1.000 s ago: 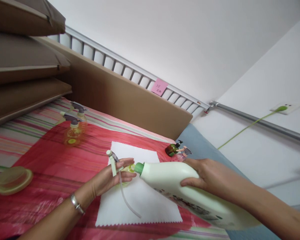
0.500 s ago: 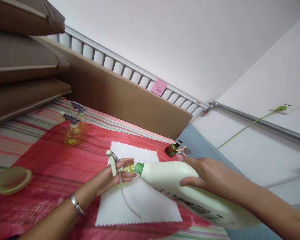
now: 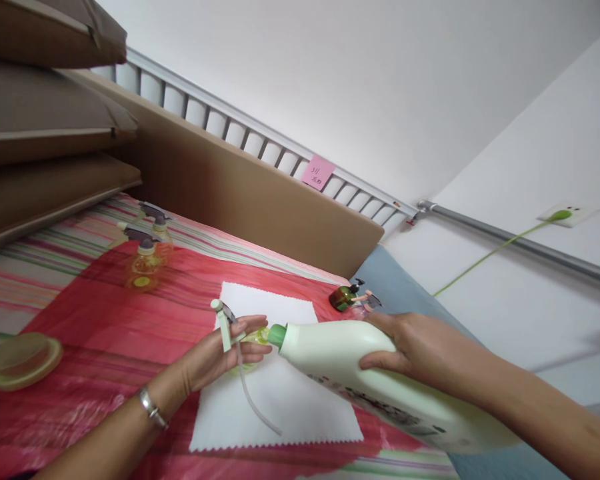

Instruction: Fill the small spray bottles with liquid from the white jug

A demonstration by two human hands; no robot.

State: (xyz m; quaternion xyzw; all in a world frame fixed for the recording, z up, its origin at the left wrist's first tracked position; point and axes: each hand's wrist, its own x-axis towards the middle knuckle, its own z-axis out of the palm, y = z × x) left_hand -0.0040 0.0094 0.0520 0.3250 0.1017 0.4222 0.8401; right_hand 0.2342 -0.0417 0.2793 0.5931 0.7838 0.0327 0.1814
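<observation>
My right hand (image 3: 405,347) grips a large pale green bottle (image 3: 340,350) that lies tilted, nearly on its side. Its green spout (image 3: 277,335) meets the mouth of a small clear yellowish bottle (image 3: 261,335), partly hidden by my left hand (image 3: 233,343). My left hand holds a light green trigger spray head (image 3: 224,327) by the thumb, with its thin clear dip tube (image 3: 250,397) hanging down. The left fingers stretch around the small bottle's neck. Below them lies a white zigzag-edged cloth (image 3: 280,413). Whether liquid is flowing cannot be made out.
Two spray bottles (image 3: 144,270) stand at the back left. A yellowish round lid or dish (image 3: 25,361) lies at left on the red plastic sheet (image 3: 95,333). A brown pump bottle (image 3: 341,297) and a pinkish spray bottle (image 3: 364,308) are behind the large bottle. Brown cushions (image 3: 45,147) are stacked left.
</observation>
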